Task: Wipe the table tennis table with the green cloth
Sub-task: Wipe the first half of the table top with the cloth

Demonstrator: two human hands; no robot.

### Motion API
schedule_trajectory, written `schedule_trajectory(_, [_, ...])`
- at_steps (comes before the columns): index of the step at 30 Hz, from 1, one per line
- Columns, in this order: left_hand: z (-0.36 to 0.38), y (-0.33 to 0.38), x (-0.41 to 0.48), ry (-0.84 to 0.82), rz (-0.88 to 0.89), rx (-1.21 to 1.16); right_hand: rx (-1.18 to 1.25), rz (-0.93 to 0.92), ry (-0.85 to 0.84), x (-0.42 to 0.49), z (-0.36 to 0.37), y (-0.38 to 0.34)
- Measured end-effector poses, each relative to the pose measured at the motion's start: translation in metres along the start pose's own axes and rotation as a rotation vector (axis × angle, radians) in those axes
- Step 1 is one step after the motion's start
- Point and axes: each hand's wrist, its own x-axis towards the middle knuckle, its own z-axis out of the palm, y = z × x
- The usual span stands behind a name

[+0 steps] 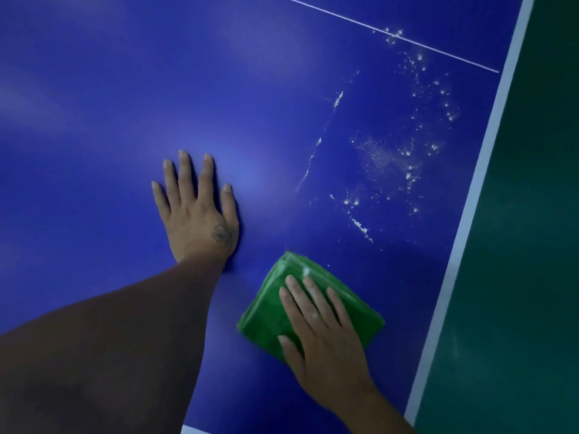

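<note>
The blue table tennis table fills most of the view. A folded green cloth lies flat on it near the lower middle. My right hand presses on the cloth with straight, spread fingers. My left hand rests flat on the bare table surface, to the left of the cloth and a little farther out. White powdery specks and streaks are scattered over the table beyond the cloth, toward the right edge.
A white border stripe runs along the table's right edge, with dark green floor past it. A thin white centre line crosses the top right. The table's near white edge shows at the bottom.
</note>
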Motion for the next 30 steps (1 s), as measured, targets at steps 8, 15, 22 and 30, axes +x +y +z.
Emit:
schedule_trajectory(8, [0.003,-0.001,0.002,0.061,0.006,-0.041,-0.092,0.082,0.153,0.162,-0.036,0.044])
schedule_trajectory(15, [0.003,-0.001,0.002,0.067,-0.009,-0.064,-0.041,0.319,0.207,0.205,-0.048,0.037])
schedule_trajectory(22, [0.003,-0.001,0.003,0.059,0.001,-0.058,-0.106,0.152,0.128,0.113,-0.027,0.034])
schedule_trajectory(30, [0.005,0.0,0.004,0.066,0.009,-0.063,-0.095,0.292,0.227,0.219,-0.04,0.027])
